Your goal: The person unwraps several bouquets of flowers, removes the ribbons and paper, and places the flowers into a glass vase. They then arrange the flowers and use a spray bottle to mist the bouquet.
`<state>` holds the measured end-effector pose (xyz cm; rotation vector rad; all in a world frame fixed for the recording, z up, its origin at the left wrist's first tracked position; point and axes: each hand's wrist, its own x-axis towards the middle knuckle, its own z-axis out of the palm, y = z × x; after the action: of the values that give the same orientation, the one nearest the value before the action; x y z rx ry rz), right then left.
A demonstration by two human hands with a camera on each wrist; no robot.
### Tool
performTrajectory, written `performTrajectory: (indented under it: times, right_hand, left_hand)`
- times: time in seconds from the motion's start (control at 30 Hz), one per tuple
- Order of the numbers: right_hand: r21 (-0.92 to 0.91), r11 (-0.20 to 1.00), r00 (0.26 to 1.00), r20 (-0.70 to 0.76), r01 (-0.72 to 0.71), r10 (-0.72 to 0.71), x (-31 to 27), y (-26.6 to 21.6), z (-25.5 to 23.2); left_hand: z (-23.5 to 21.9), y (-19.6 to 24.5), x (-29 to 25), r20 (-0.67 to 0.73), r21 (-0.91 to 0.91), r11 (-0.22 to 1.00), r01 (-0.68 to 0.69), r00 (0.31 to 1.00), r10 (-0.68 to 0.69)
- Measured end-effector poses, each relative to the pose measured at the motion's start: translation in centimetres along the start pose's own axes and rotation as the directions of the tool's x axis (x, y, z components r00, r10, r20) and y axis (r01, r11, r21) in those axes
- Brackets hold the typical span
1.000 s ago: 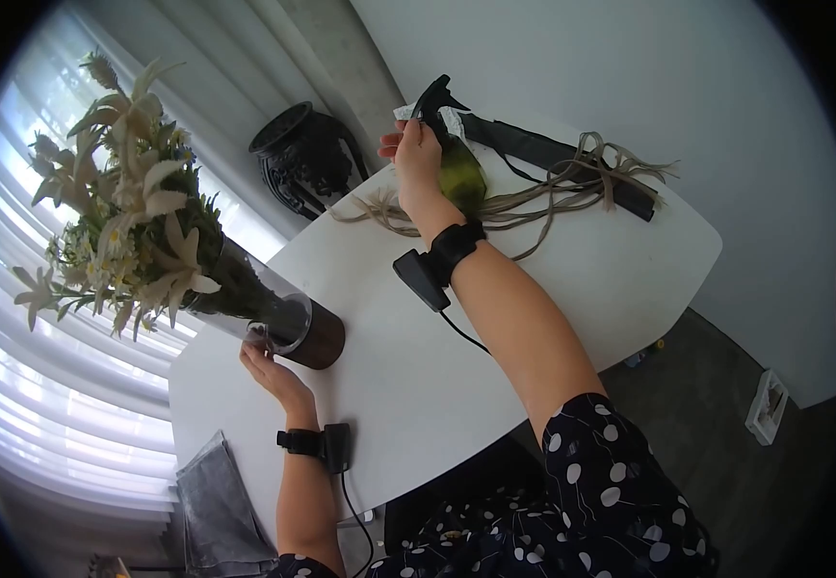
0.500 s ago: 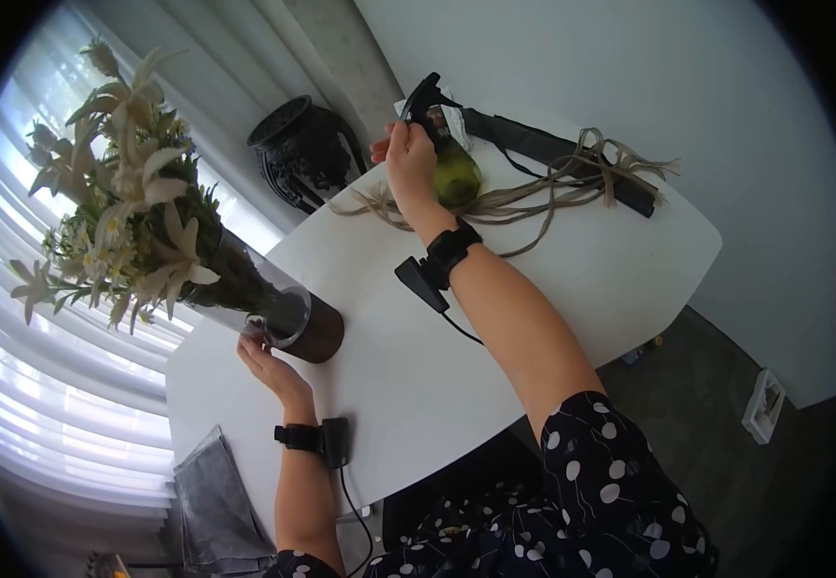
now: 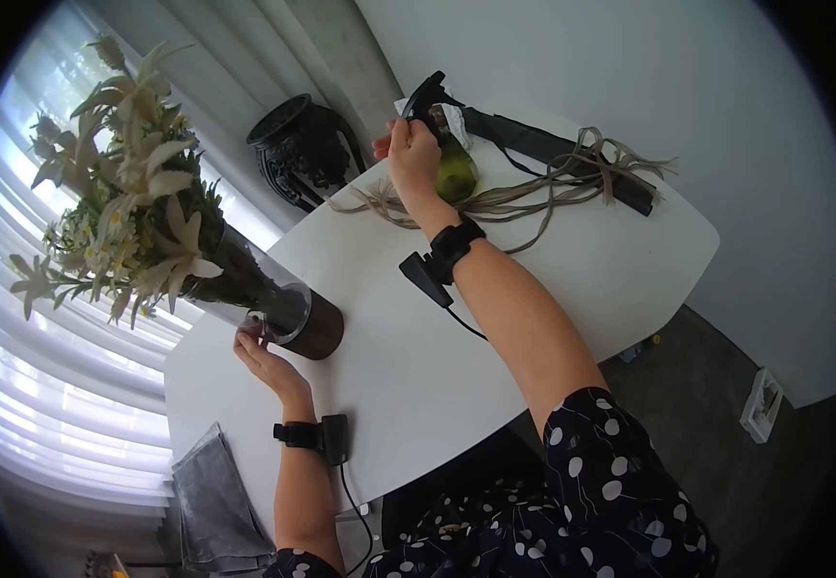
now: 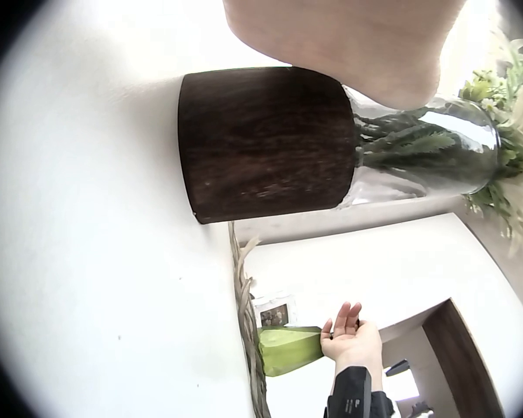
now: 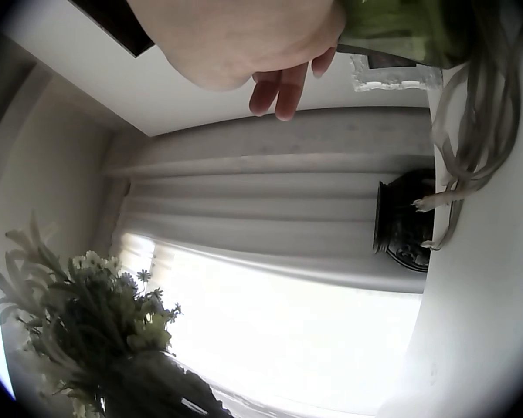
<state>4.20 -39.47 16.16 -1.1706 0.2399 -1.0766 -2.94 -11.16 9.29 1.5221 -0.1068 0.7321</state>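
Note:
My right hand (image 3: 415,159) is at the neck of a green spray bottle (image 3: 457,173) with a black trigger head, at the table's far side. Some of its fingers (image 5: 289,91) stick out past the bottle in the right wrist view. My left hand (image 3: 278,374) rests against the side of a tall glass vase (image 3: 288,306), its fingers fairly straight along the glass. The vase has a dark brown wooden base (image 4: 270,144) and holds a large bunch of pale flowers (image 3: 134,193). My left thumb is hidden.
Beige cords (image 3: 519,204) lie beside the bottle, across a long black case (image 3: 543,149). A small framed picture (image 4: 275,312) stands behind the bottle. A black urn-shaped stool (image 3: 304,144) stands beyond the white table (image 3: 418,385). A grey folded sheet (image 3: 214,501) is at lower left.
My right hand and the spray bottle shifted slightly left and tilted, then stayed nearly still. My left hand has kept its place against the vase.

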Motion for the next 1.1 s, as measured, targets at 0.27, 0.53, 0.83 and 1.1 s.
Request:
performTrajectory:
  times: [0.27, 0.53, 0.83, 1.1]
  right_hand:
    - [-0.039, 0.998, 0.997, 0.064, 0.048, -0.045, -0.8, -1.3, 0.6]
    - [-0.086, 0.989, 0.978, 0.183, 0.117, -0.1, -3.8, -3.9, 0.5]
    - [-0.393, 0.882, 0.95, 0.271, 0.259, -0.158, -8.3, -5.3, -0.5]
    - [-0.29, 0.915, 0.926, 0.331, 0.282, -0.181, -11.8, -6.5, -0.7]
  left_hand:
    - [-0.5, 3.6, -2.1, -0.116, 0.225, 0.869, -0.44, 0.874, 0.473]
    - [9.0, 13.8, -2.2, 0.489, -0.024, 0.77, -0.637, 0.665, 0.565]
    - [17.0, 12.6, 3.5, 0.683, 0.259, 0.872, -0.414, 0.718, 0.138]
    - [14.4, 14.0, 3.3, 0.727, 0.311, 0.874, -0.372, 0.685, 0.033]
